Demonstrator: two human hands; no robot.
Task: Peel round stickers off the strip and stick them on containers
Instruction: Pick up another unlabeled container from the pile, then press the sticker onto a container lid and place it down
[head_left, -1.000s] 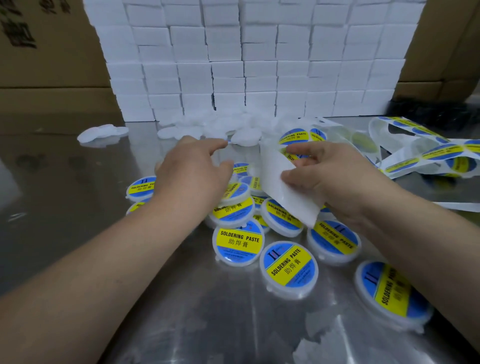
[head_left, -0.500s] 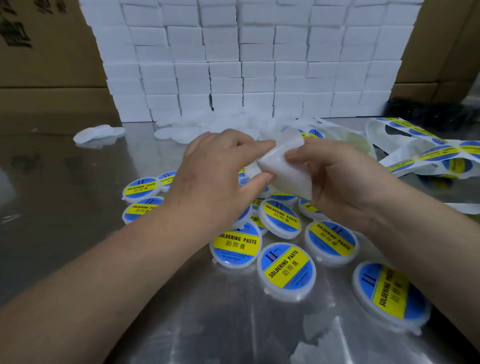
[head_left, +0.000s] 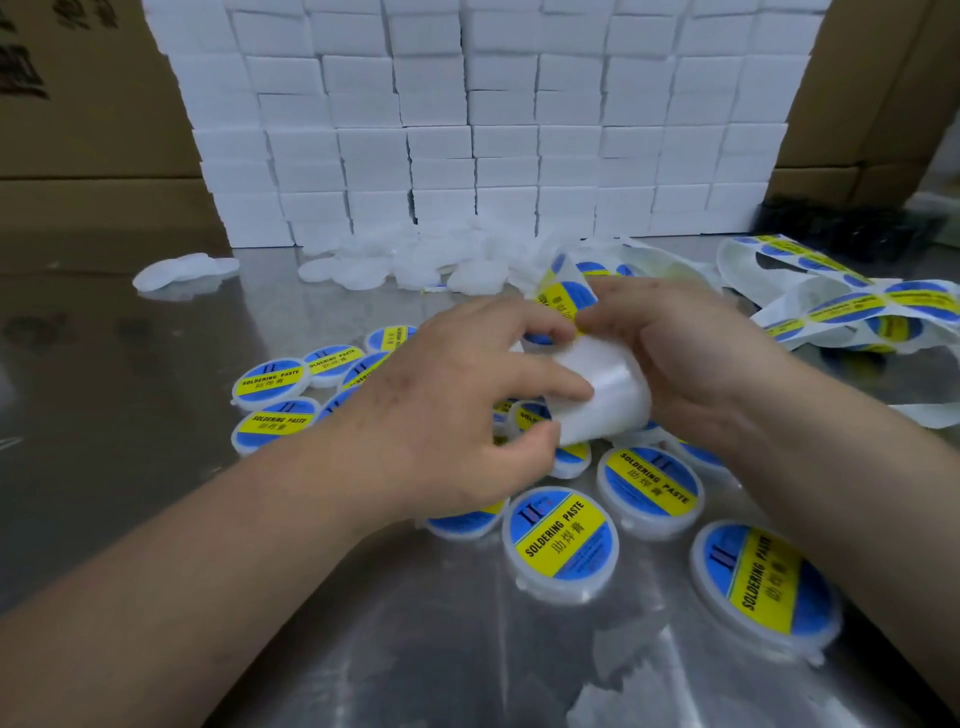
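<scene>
Frame centre: left hand (head_left: 457, 405) pinches the sticker strip (head_left: 605, 392) on its bare white backing; right hand (head_left: 696, 364) pinches it near a sticker (head_left: 563, 304), apparently. Thin, limp, tacky: hold edges.

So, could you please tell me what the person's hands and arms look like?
Both the left hand and the right hand are bare: no gloves, rings or watch show. The forearms are bare too, with no sleeves in view.

Steel table (head_left: 130, 395), white boxes (head_left: 488, 119), cardboard cartons (head_left: 93, 135) behind
</scene>
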